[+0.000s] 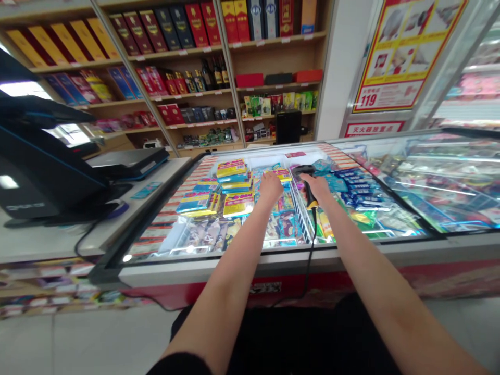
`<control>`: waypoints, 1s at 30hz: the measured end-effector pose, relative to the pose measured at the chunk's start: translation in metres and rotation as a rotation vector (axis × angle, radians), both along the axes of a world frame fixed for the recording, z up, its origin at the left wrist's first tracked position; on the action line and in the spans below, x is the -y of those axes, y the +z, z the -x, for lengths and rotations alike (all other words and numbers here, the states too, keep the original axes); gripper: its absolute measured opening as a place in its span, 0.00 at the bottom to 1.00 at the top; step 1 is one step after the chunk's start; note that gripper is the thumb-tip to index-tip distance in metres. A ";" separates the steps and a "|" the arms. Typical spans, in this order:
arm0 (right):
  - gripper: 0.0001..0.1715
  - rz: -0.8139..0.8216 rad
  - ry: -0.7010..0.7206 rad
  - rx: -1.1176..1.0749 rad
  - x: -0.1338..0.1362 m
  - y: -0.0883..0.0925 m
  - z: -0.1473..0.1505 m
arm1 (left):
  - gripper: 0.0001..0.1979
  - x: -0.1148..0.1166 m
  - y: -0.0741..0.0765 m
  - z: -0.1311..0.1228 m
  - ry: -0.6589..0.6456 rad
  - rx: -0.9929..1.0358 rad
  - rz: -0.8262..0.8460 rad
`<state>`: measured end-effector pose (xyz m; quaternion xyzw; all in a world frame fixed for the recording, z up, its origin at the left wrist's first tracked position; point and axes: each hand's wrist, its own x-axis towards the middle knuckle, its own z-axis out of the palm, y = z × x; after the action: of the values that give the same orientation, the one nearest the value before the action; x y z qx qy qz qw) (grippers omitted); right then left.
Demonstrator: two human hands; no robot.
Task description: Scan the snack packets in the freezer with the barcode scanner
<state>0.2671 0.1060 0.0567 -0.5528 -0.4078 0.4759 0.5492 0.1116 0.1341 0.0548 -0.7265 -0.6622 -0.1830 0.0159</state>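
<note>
In the head view, your right hand (317, 188) is clenched around a black-and-yellow handheld barcode scanner (310, 195), which sits above a white wire divider (300, 213) inside a glass-topped chest freezer (250, 253). Its thin black cord (311, 255) drops over the freezer's front rim. Your left hand (271, 187) reaches in just beside it, over flat yellow-and-blue packets (232, 190); you can't tell whether that grip is released or clenched. The step in hand appears to be reaching over the stock with 1 hand on the scanner. Your next move calls for keeping the cord clear of the divider.
</note>
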 end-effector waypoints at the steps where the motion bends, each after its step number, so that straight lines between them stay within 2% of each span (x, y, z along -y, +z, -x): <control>1: 0.11 0.001 -0.003 -0.004 -0.001 0.000 0.000 | 0.24 -0.006 -0.006 0.000 -0.011 0.000 -0.008; 5: 0.12 0.010 -0.017 -0.023 -0.001 0.001 0.000 | 0.30 -0.017 -0.023 0.009 -0.085 -0.039 0.047; 9: 0.12 0.002 -0.024 -0.033 -0.003 0.000 0.000 | 0.25 -0.011 -0.015 0.012 -0.086 -0.044 0.138; 13: 0.13 0.008 -0.024 -0.010 -0.005 -0.003 -0.001 | 0.22 -0.003 -0.003 0.009 0.036 0.045 0.133; 16: 0.14 0.049 -0.029 0.041 -0.004 -0.004 0.001 | 0.28 -0.004 -0.006 0.009 0.113 0.082 0.053; 18: 0.13 0.086 -0.019 0.069 -0.002 -0.003 0.003 | 0.32 -0.008 -0.011 0.010 0.106 0.071 0.051; 21: 0.12 0.124 0.028 0.056 0.003 0.001 0.008 | 0.27 -0.015 -0.016 0.011 0.067 0.079 0.090; 24: 0.13 0.124 0.052 0.014 0.005 0.002 0.012 | 0.17 -0.023 -0.017 0.013 0.052 0.215 0.130; 27: 0.14 0.099 0.052 0.016 0.005 0.000 0.012 | 0.08 -0.030 -0.019 0.016 0.034 0.477 0.154; 28: 0.14 0.097 0.050 0.028 0.005 0.000 0.011 | 0.07 -0.032 -0.019 0.017 0.046 0.568 0.148; 30: 0.15 0.101 0.040 0.055 0.005 0.000 0.010 | 0.10 -0.034 -0.021 0.018 0.105 0.729 0.113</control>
<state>0.2569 0.1010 0.0564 -0.5843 -0.4092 0.4915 0.4996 0.0936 0.1684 0.0340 -0.5784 -0.6699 -0.3916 -0.2517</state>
